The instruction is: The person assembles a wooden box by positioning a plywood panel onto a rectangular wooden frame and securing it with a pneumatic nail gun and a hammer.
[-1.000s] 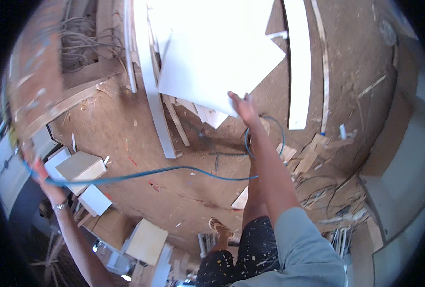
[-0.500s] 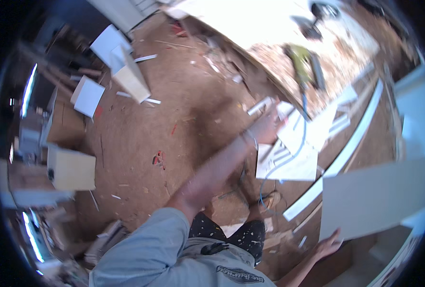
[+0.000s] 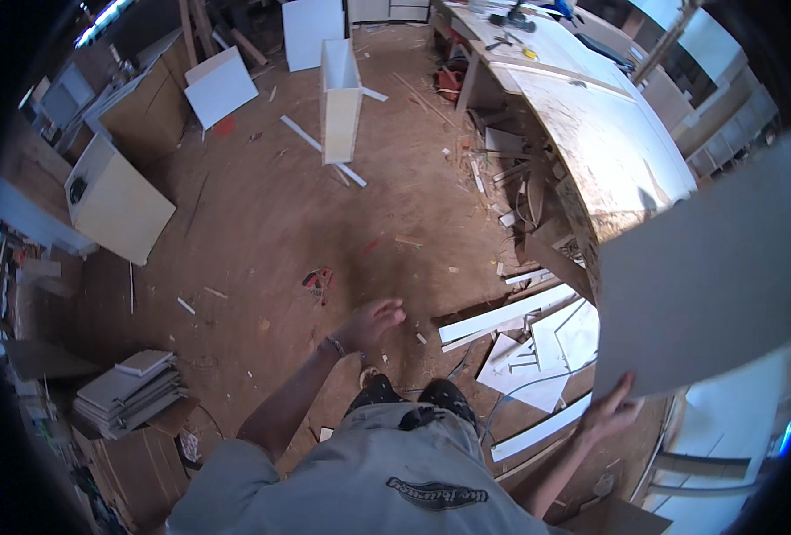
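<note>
My right hand (image 3: 611, 408) grips the lower left corner of a large pale grey flat panel (image 3: 707, 276), which stands tilted at my right side, above the floor. My left hand (image 3: 373, 323) hangs out in front of me over the brown floor, fingers loosely apart and holding nothing. It is nearest to a small red tool (image 3: 318, 279) lying on the floor. My legs and dark speckled trousers (image 3: 409, 401) show below.
A long chipboard workbench (image 3: 591, 134) runs along the right. White strips and offcuts (image 3: 520, 325) lie under it near my feet. An upright white cabinet box (image 3: 342, 94), a beige cabinet (image 3: 114, 201) and a stack of boards (image 3: 132, 388) stand to the left.
The view has swung round across the workshop. The panel now sits at my right in my right hand, and my left arm has dropped lower over the floor.
</note>
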The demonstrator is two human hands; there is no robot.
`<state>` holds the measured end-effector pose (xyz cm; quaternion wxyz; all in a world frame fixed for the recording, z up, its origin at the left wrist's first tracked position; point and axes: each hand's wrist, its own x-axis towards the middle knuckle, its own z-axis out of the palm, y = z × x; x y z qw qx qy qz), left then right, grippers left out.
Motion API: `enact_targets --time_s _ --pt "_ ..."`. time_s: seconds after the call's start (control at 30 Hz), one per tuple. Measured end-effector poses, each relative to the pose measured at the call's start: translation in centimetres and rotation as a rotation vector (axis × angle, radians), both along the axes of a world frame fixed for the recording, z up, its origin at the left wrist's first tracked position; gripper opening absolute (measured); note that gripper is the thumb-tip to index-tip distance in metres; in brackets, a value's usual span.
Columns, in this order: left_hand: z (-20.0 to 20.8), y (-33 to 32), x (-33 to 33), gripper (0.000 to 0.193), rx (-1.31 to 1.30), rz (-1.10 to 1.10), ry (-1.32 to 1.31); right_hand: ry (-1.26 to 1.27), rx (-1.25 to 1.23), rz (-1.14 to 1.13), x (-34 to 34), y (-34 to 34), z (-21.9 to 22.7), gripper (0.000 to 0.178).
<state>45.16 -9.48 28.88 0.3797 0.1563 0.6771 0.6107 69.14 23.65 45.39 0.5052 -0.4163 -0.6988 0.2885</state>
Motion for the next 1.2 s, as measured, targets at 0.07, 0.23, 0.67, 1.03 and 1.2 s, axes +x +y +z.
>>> enact_targets --time_s 0.07,0.23,0.67,1.03,1.2 --pt "5.0 -0.3 -2.1 0.045 0.168 0.078 0.089 -0.068 0.005 0.162 -5.8 -1.9 0.4 0.033" --pt "12.6 3.8 -8.0 0.061 0.198 -0.009 0.252 -0.372 0.182 0.553 -19.7 -7.5 0.4 0.025" --pt "-3.7 18.0 -36.1 0.094 -0.447 0.161 0.073 -1.023 0.063 0.836 -50.3 -6.7 -19.4 0.016" --pt "-3.7 22.2 -68.0 0.056 -0.228 0.664 0.15 -0.865 -0.088 1.021 -83.6 -3.7 -12.7 0.028" --pt "-8.0 15.3 -85.1 0.042 0.11 0.932 0.164 -0.642 -0.106 1.302 -98.3 -4.6 -17.5 0.042"
